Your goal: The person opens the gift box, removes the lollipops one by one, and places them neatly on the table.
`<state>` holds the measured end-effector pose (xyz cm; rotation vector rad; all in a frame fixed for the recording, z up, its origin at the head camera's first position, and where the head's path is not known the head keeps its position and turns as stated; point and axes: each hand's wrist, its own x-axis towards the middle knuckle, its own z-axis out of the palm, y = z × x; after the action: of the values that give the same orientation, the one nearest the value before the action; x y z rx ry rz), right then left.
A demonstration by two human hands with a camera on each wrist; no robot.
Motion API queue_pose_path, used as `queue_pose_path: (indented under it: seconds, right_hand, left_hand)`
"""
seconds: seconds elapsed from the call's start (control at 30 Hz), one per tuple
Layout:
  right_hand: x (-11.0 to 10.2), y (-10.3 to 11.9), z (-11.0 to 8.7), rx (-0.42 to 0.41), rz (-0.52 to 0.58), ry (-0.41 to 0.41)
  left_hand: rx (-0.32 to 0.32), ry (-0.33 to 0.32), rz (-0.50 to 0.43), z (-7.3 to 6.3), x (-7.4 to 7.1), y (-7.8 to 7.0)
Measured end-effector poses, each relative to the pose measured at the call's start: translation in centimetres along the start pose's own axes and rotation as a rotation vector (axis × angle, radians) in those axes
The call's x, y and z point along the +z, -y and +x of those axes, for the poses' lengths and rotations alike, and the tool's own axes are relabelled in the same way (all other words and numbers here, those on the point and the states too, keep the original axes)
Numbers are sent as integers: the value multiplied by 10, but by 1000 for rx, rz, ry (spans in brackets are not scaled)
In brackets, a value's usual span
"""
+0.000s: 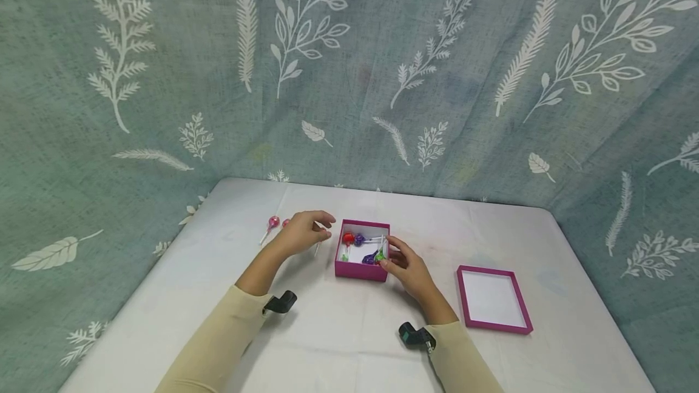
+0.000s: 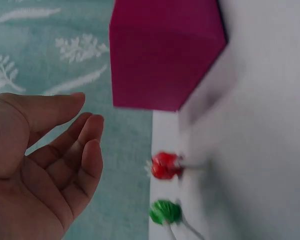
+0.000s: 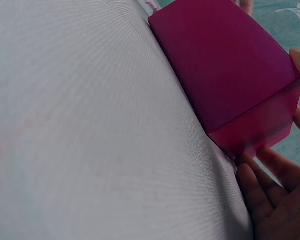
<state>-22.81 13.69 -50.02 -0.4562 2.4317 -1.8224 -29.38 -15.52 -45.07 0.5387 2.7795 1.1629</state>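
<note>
A magenta box (image 1: 360, 270) with a white inside stands at mid-table. In it lie several wrapped lollipops: a red one (image 1: 348, 238), purple ones (image 1: 359, 239) and a green one (image 1: 380, 255). My right hand (image 1: 406, 268) holds the box's right side, its thumb at the front corner rim and its fingers along the side wall (image 3: 270, 122). Left of the box, my left hand (image 1: 307, 232) hovers with relaxed, bent fingers and nothing between them. Beside it in the left wrist view are a red lollipop (image 2: 165, 166) and a green lollipop (image 2: 165, 212).
A pink lollipop (image 1: 273, 221) lies on the white-covered table (image 1: 317, 332) beyond the left forearm, with another partly hidden by the left hand. The box's lid (image 1: 494, 299) rests inside-up at the right. A leaf-patterned cloth (image 1: 349, 77) hangs behind the table.
</note>
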Motion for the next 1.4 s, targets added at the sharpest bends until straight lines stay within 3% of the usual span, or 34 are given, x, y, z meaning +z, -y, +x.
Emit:
queue_pose_path:
  seconds: [0.3, 0.53, 0.63, 0.93, 1.1, 1.4]
  right_hand:
    - [-1, 0, 0, 3, -6, -5]
    - [0, 1, 0, -3, -7, -3]
    - [0, -1, 0, 0, -12, 0]
    - [-1, -3, 1, -12, 0, 3]
    - [-1, -3, 1, -9, -9, 4]
    - [2, -37, 14, 0, 10, -34]
  left_hand:
    - [59, 112, 53, 5, 15, -32]
    - [56, 293, 60, 10, 28, -49]
    - [41, 340, 75, 12, 32, -54]
    - [47, 403, 271, 18, 43, -75]
    - [53, 446, 295, 24, 52, -79]
    - [31, 515, 273, 34, 67, -71]
